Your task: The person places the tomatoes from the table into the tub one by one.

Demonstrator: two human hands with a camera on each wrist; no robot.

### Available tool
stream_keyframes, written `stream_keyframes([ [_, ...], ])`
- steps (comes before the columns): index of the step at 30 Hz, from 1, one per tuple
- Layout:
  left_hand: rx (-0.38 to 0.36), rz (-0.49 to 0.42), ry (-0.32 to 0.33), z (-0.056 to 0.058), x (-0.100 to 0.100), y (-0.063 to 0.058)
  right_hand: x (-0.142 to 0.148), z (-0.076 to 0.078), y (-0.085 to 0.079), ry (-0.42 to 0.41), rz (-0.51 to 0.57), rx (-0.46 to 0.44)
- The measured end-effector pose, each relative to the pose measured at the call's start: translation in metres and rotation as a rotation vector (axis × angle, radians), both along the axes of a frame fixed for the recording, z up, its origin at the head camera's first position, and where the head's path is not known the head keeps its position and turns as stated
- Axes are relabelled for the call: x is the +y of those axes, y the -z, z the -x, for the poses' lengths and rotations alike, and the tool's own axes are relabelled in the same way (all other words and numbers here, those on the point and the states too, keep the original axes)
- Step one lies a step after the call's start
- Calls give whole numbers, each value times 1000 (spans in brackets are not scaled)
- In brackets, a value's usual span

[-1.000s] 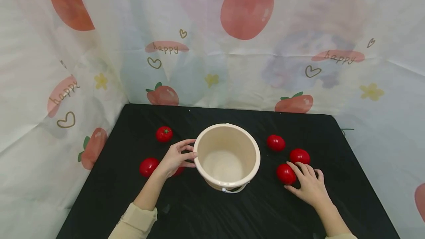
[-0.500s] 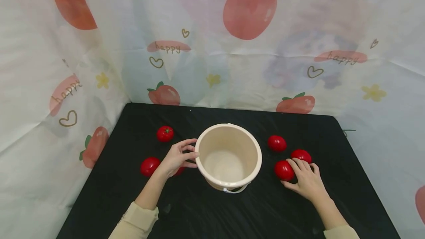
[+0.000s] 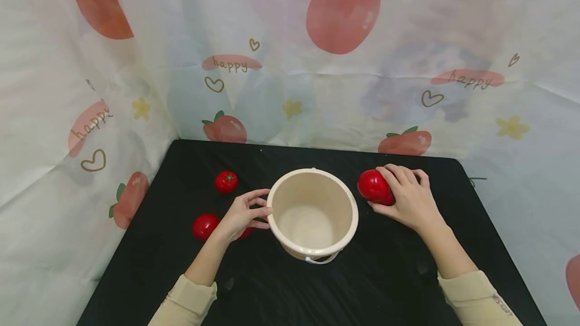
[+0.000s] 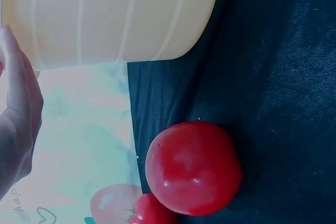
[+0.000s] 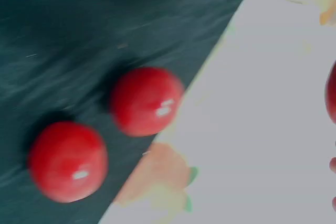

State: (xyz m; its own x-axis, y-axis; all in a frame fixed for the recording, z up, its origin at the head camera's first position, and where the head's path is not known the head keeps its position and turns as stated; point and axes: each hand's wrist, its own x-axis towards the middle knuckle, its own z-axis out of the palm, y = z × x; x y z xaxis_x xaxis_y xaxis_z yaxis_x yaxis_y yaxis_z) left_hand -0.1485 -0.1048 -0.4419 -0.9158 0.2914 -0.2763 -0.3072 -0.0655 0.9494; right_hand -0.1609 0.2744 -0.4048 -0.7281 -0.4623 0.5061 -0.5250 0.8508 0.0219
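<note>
A cream bucket (image 3: pixel 312 210) stands upright in the middle of the black table. My left hand (image 3: pixel 244 215) holds its rim at the left side, thumb over the edge; fingers also show against the bucket wall (image 4: pixel 110 14) in the left wrist view. My right hand (image 3: pixel 408 197) grips a red tomato (image 3: pixel 372 185) above the table, right of the bucket. That tomato only just shows at the right edge of the right wrist view. Two more tomatoes, one nearer (image 5: pixel 68 162) and one farther (image 5: pixel 147 101), lie below it, mostly hidden by the hand in the head view.
Left of the bucket lie a tomato with a green stem (image 3: pixel 226 182), another tomato (image 3: pixel 206 227) by the left forearm, and one partly hidden behind the left hand (image 3: pixel 246 233). A white handle (image 3: pixel 322 259) hangs at the bucket's front. Printed cloth (image 3: pixel 290 84) surrounds the table.
My right hand has taken hold of the near right tomato and raised it, moving away from me and slightly left. The left hand stays at the bucket rim.
</note>
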Motion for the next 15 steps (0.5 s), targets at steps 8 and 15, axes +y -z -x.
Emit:
stream_keyframes([
  [8, -6, 0, -5, 0, 1, 1, -50, 13, -6, -104, -85, -16],
  [15, -7, 10, -9, 0, 1, 1, -93, 19, 9, -192, -156, -63],
])
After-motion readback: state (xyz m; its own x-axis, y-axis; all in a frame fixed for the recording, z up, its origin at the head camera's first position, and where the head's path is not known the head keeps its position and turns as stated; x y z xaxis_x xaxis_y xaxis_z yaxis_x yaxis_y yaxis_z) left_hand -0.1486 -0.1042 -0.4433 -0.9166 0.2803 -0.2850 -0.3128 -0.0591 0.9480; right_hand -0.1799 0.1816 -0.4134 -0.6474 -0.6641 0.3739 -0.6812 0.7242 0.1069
